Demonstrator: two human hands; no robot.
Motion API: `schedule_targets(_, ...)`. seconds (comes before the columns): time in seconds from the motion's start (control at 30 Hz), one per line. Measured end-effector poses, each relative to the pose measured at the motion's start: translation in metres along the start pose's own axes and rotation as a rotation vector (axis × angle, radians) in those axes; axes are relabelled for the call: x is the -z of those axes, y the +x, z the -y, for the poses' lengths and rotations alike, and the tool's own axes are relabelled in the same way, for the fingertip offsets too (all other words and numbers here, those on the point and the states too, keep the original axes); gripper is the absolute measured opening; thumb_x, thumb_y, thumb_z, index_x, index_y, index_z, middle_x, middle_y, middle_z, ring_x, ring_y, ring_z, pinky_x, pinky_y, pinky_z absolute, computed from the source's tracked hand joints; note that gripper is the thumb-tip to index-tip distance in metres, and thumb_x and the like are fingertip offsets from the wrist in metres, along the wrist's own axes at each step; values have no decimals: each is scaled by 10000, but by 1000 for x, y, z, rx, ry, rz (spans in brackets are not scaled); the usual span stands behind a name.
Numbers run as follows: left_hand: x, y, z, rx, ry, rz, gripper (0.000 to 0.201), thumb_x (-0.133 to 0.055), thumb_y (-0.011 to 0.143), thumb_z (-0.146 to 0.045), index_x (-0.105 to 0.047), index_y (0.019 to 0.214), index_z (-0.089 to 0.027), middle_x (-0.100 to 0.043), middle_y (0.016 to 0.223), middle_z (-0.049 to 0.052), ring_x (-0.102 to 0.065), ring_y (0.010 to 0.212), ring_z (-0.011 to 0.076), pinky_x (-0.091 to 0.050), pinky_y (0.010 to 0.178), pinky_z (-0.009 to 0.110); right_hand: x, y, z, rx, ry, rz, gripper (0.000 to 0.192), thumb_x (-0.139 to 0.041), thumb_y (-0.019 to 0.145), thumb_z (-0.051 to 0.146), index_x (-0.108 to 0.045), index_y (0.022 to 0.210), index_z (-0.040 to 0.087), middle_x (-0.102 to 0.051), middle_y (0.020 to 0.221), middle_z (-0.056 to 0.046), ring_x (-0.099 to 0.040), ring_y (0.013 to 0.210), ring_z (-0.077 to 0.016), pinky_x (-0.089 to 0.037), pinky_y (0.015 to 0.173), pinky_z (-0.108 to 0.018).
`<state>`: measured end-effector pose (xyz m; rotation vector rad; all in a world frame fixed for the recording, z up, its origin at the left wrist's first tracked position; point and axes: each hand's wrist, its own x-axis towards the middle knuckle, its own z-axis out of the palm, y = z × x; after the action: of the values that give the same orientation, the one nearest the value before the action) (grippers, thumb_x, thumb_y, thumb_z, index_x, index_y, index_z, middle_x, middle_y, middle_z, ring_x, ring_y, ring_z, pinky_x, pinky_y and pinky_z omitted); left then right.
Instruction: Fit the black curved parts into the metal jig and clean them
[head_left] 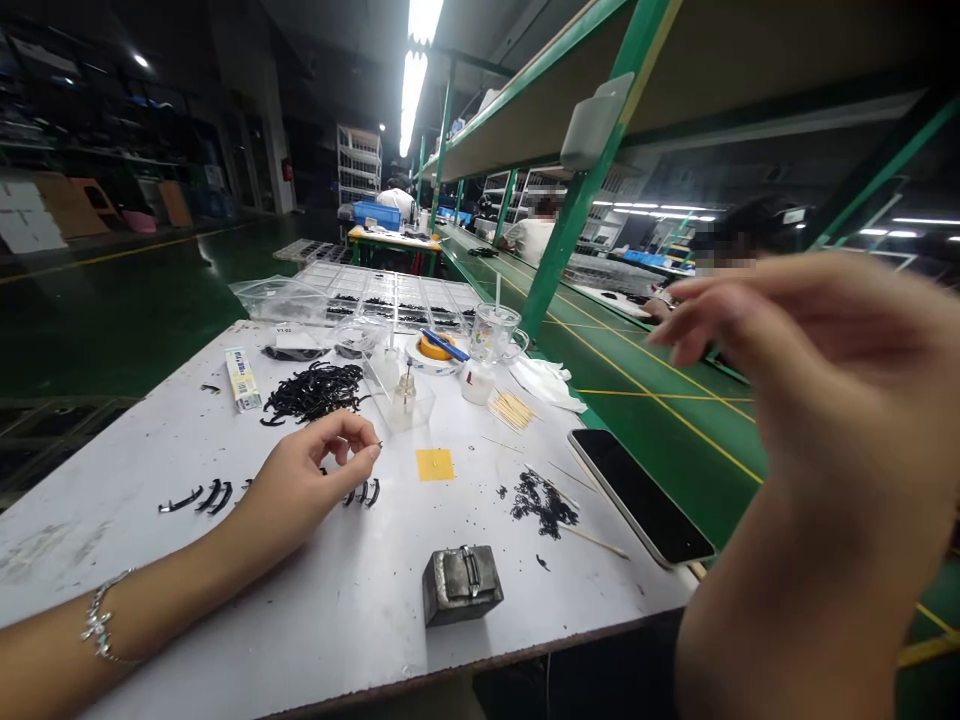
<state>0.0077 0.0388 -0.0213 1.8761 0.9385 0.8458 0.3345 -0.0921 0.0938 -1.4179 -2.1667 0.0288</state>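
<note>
My left hand (pixel 315 475) is over the white table, thumb and forefinger pinched together. A tiny dark speck shows at their tips, too small to name. Beneath and beside this hand lie curved black strips (pixel 216 496) in a row, partly hidden by it. My right hand (pixel 840 370) is raised high at the right, near the camera and blurred. Its fingers are bent and drawn together; whatever they hold cannot be made out. On a metal block (pixel 459 585) near the front edge rests one curved black piece (pixel 471 570).
Behind my left hand is a heap of black strips (pixel 315 392). A yellow square (pixel 435 464), small black rings (pixel 544 503), toothpicks (pixel 512 410) and a phone (pixel 641 495) lie rightward. A glass mug (pixel 495 332) and compartment trays (pixel 397 290) stand farther back. Co-workers sit beyond.
</note>
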Motion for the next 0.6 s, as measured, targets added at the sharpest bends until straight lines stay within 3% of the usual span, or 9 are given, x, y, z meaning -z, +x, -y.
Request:
schedule_targets(0.23,-4,-3,-2,-11,-8,43,198,-608,893,-440,-603,858,-245,-585,875,-19,-506,787,165,-401,721,300,-75,18,-15,125,-632,302,150,-621,915,179,-719,1024,212,-707,893,-77,-644,778,-192,-367,728,-342)
schedule_targets(0.33,-3,-3,-4,-13,-11,47,194,-606,884,-431,-599,845,-242,-587,868,-20,-510,774,163,-404,706,299,-97,20,-22,159,-743,380,130,-612,905,110,-708,921,196,-695,887,-69,-624,745,-196,-325,712,-354)
schedule_targets(0.47,-4,-3,-5,-11,-13,53,181,-602,879,-418,-598,845,-240,-583,847,-22,-514,762,160,-407,693,294,-105,20,-27,181,-722,393,155,-607,883,53,-688,816,168,-694,860,-78,-617,760,-214,-325,725,-368)
schedule_targets(0.6,-5,-3,-4,-19,-17,38,166,-602,873,-395,-600,833,-234,-587,842,-18,-515,749,158,-414,685,291,-100,23,-25,181,-630,365,195,-598,870,32,-652,748,174,-689,799,-66,-608,755,-211,-377,733,-358)
